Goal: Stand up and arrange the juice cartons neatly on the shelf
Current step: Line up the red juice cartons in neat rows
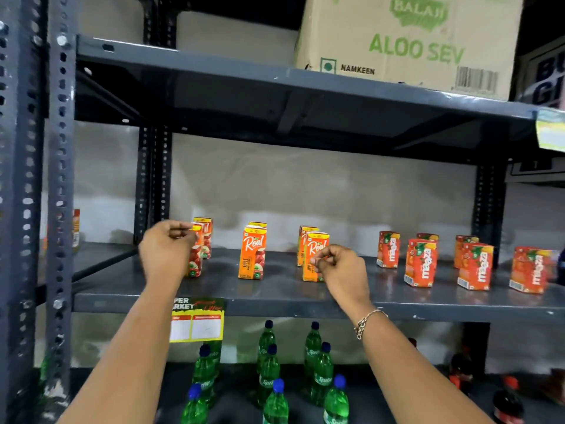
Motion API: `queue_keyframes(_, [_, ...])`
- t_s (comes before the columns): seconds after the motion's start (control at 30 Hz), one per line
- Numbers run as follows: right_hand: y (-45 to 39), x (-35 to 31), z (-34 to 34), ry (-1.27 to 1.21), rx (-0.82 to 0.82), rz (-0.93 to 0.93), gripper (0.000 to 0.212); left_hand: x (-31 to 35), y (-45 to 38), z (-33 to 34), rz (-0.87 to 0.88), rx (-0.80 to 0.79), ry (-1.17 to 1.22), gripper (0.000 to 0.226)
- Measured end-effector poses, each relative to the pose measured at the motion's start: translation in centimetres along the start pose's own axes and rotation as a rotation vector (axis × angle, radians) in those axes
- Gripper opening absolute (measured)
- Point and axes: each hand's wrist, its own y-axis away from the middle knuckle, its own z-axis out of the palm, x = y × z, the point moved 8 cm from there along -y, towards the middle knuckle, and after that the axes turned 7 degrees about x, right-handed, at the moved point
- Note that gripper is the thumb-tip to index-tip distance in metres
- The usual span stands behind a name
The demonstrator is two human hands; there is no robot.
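- Two bare hands reach over the grey metal shelf; wide gaps separate the upright orange apple juice cartons.
- Left hand fingers curl beside the leftmost carton; grip unclear.
- Right hand fingers pinch loosely before another carton; grip unclear.

You've only got the one view here, a wide-angle head cam, so nothing overlaps with it. It looks forward and a bit down from close in front of the grey shelf, about level with that middle board. Both your forearms reach in from the bottom edge. Wide lens bends the left upright and catches the tiers above and below.
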Motion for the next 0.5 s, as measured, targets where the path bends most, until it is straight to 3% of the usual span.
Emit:
queue_keyframes(0.17, [-2.2, 4.6, -4.9, -0.016, 0.040, 0.047, 0.022, 5.0, 8.2, 9.6, 0.040, -0.340, 0.148, 0.015])
queue_keyframes(0.27, [-3.1, 6.4, -7.4, -0.008, 0.027, 0.052, 0.029, 5.1, 14.1, 15.6, 0.050, -0.503, 0.069, 0.022])
queue_keyframes(0.37, [-4.5, 8.7, -10.9, 0.014, 0.012, 0.036, 0.034, 5.7, 18.8, 20.6, 0.072, -0.561, 0.004, 0.023])
queue_keyframes(0.5, [-6.7, 12.8, -16.2, 0.076, 0.045, 0.052, 0.016, 6.8, 23.3, 25.7, 0.010, -0.623, -0.031, 0.021])
